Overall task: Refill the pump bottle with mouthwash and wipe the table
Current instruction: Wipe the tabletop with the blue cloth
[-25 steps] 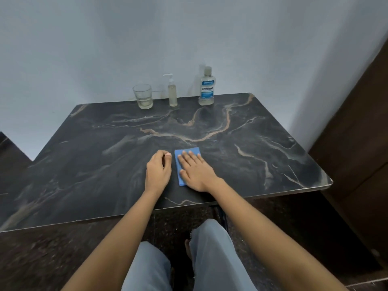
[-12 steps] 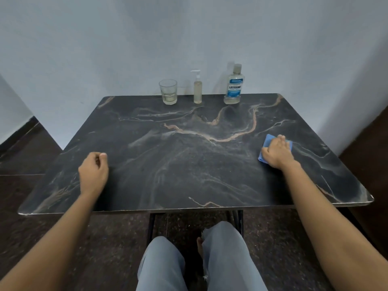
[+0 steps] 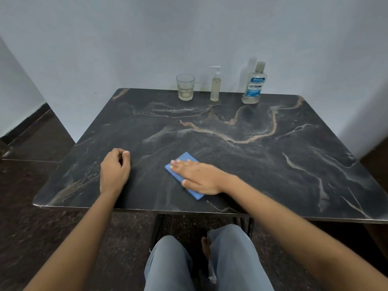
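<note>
A folded blue cloth (image 3: 183, 161) lies on the dark marble table (image 3: 273, 160) near its front middle. My right hand (image 3: 199, 177) presses flat on the cloth with straight fingers pointing left. My left hand (image 3: 114, 170) rests on the table to the left of the cloth, its fingers curled and holding nothing. At the table's far edge stand a small pump bottle (image 3: 215, 85) with pale liquid and a mouthwash bottle (image 3: 254, 85) with a blue label, capped.
A drinking glass (image 3: 185, 87) with a little liquid stands left of the pump bottle by the wall. My knees (image 3: 199, 259) are under the table's front edge. Dark floor lies on both sides.
My right hand has slid the cloth from the table's right side back to the front middle. My left hand has stayed curled on the table's left part.
</note>
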Motion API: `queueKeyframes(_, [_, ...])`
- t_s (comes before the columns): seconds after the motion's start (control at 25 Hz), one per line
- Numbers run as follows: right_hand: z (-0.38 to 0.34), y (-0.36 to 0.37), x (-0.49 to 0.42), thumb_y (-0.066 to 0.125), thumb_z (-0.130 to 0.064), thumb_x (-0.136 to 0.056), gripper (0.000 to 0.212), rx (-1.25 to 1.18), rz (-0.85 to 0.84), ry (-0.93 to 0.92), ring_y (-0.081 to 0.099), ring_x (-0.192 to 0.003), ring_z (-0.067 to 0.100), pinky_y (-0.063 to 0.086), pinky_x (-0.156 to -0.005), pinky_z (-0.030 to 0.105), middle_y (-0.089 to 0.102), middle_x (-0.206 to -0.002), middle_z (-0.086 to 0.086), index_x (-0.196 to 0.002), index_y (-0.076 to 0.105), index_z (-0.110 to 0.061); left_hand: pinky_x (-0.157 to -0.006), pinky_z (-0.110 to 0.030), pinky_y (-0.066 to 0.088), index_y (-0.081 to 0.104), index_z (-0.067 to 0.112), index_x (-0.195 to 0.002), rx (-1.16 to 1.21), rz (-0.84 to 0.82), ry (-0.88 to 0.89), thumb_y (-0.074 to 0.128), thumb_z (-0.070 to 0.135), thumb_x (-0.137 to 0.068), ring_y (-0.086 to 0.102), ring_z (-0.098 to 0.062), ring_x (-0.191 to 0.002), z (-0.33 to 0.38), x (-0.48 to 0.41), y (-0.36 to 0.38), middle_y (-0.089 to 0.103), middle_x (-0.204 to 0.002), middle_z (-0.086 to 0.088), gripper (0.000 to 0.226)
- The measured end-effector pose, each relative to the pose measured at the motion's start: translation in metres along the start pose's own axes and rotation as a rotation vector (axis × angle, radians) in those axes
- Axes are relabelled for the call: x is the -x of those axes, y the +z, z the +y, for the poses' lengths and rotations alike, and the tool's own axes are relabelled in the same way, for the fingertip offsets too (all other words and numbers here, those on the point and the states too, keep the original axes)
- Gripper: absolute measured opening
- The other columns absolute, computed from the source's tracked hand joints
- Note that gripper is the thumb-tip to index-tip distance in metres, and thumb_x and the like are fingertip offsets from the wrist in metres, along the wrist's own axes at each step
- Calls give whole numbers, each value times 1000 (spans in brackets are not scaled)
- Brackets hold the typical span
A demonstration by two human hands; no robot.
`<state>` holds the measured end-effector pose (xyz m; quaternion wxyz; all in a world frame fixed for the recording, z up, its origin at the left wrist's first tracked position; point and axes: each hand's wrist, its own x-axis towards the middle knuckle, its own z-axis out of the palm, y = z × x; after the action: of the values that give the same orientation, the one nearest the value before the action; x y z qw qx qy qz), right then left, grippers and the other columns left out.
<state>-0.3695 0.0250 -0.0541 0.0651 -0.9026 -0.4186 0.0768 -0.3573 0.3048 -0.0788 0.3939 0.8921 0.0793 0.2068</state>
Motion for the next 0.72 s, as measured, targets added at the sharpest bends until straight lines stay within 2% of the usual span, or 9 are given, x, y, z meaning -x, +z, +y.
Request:
queueKeyframes(0.08, [44, -15, 12, 32, -29, -102, 57, -42, 51, 226, 17, -146, 22, 14, -117, 34, 14, -160, 8, -152, 13, -10, -76, -32, 36, 60, 10, -96, 8, 8, 4, 45, 31, -100, 52, -19, -85, 1, -3, 0, 59, -92, -5, 26])
queueKeyframes(0.16, [99, -29, 16, 28, -30, -103, 57, -67, 96, 636, 14, -147, 25, 11, -118, 37, 11, -160, 11, -152, 9, -8, -77, -32, 37, 60, 9, -96, 1, 10, -1, 46, 31, -100, 52, -20, -87, 1, -3, 1, 58, -92, -4, 26])
queueKeyframes(0.24, [116, -35, 0, 25, -32, -102, 59, -87, 133, 867, 9, -148, 26, 6, -119, 39, 8, -160, 15, -151, 9, -3, -78, -34, 38, 60, 10, -96, -21, 5, 3, 46, 32, -100, 52, -20, -89, -1, -3, 2, 56, -92, -2, 27])
queueKeyframes(0.28, [103, -33, -19, 27, -32, -101, 61, -73, 152, 868, 14, -147, 30, 10, -119, 41, 10, -159, 18, -150, 11, 1, -78, -34, 39, 60, 10, -96, -32, -2, 7, 46, 32, -99, 52, -21, -90, -1, -3, 2, 56, -93, -2, 26])
queueKeyframes(0.36, [55, -18, -58, 33, -28, -100, 61, -43, 162, 668, 25, -142, 35, 17, -116, 41, 18, -156, 22, -148, 15, 5, -79, -37, 42, 60, 11, -95, -38, -11, 12, 46, 32, -99, 53, -22, -91, -2, -4, 2, 57, -94, -1, 26])
queueKeyframes(0.52, [-28, 4, -48, 33, -29, -101, 59, 12, -43, -104, 12, -148, 19, 7, -120, 32, 11, -160, 10, -152, 12, -7, -80, -39, 44, 60, 10, -93, -3, 1, 9, 47, 30, -99, 55, -22, -90, -4, -4, 2, 58, -92, -3, 24])
queueKeyframes(0.56, [-10, -2, -39, 33, -32, -101, 59, 4, -22, -111, 14, -147, 17, 10, -120, 32, 11, -161, 6, -153, 13, -11, -80, -39, 45, 60, 11, -93, -2, 0, 13, 47, 30, -99, 55, -22, -90, -5, -4, 2, 59, -92, -2, 24])
queueKeyframes(0.6, [14, -8, -33, 33, -34, -101, 59, 9, -9, 13, 16, -146, 18, 13, -119, 33, 12, -161, 4, -153, 13, -14, -80, -39, 45, 60, 11, -93, -6, -3, 16, 47, 30, -99, 55, -21, -90, -5, -4, 2, 59, -92, -2, 24])
queueKeyframes(0.72, [93, -30, -28, 29, -33, -102, 60, -17, 117, 647, 15, -147, 28, 13, -119, 39, 11, -160, 12, -152, 10, -7, -80, -37, 44, 60, 13, -93, -37, -20, 29, 47, 30, -99, 54, -20, -90, -6, -7, 3, 59, -93, -1, 23])
